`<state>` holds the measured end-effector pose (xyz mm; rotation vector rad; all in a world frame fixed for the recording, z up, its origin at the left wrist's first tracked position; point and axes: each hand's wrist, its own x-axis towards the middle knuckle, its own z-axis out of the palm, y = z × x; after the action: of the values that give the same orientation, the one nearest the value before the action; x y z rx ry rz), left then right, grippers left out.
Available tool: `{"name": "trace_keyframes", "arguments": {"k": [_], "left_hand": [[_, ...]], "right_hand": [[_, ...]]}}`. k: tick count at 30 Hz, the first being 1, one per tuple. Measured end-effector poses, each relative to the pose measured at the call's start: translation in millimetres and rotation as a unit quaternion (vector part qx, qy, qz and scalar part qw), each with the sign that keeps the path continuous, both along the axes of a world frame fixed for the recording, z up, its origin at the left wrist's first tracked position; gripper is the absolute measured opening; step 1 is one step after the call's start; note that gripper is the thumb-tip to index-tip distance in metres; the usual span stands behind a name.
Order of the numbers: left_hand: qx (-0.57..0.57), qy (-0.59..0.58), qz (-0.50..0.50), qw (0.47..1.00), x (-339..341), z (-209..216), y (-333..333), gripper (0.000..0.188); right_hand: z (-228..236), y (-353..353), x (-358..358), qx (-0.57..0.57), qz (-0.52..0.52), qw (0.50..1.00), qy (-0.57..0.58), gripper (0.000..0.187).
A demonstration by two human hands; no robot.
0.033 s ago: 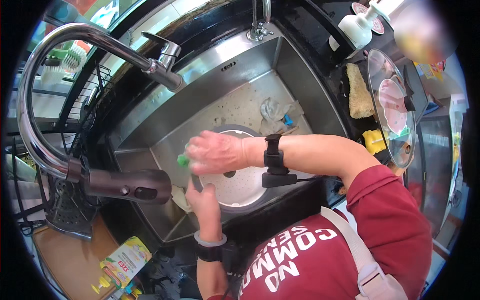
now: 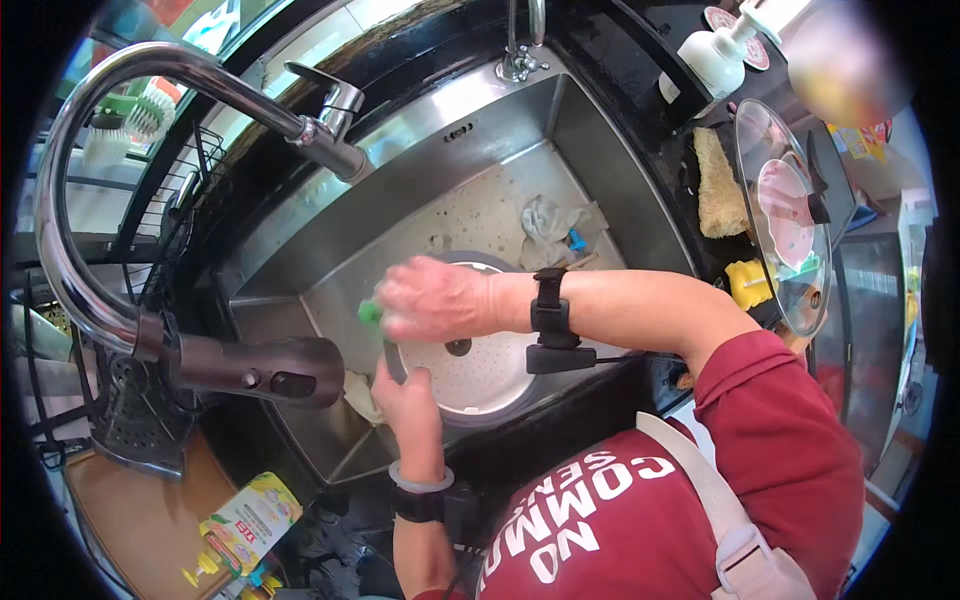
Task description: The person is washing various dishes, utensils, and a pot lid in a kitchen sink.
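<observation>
White disc (image 2: 492,372) lies under right hand (image 2: 438,298), against left hand (image 2: 408,402).

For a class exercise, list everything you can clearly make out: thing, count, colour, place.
Sink: one, steel grey, centre
Round perforated piece: one, white, grey-rimmed, in sink
Small item: one, green, by piece's left rim
Crumpled plastic: one, translucent, in sink
Faucet: one, silver and black, left
Small tap: one, silver, sink's far edge
Pump bottle: one, white, upper right
Loofah: one, tan, right of sink
Spongy item: one, yellow, below loofah
Glass lid: one, clear, far right
Dish-like piece: one, pink, far right
Brush: at least one, green-white, upper left
Pouch: one, yellow-white, lower left
Board: one, brown, lower left
Shirt: one, red, lower right
Left hand: one, bare, on round piece's rim
Right hand: one, bare, holding green item
</observation>
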<state>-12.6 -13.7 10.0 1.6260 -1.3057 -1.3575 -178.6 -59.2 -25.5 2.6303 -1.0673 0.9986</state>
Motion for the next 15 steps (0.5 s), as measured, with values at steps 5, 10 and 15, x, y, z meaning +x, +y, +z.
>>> {"name": "trace_keyframes", "arguments": {"k": [5, 10, 15], "left_hand": [[-0.019, 0.040, 0.048, 0.998, -1, 4, -3, 0.057], [0.008, 0.052, 0.092, 0.994, -9, 3, 0, 0.061], [-0.029, 0.041, 0.105, 0.993, -7, 14, -4, 0.061]], "right_hand": [[-38, 15, -5, 0.240, -0.258, 0.925, -0.144, 0.030], [-49, 38, 9, 0.454, -0.362, 0.776, -0.246, 0.038], [-50, 50, 13, 0.458, -0.395, 0.733, -0.310, 0.044]]}}
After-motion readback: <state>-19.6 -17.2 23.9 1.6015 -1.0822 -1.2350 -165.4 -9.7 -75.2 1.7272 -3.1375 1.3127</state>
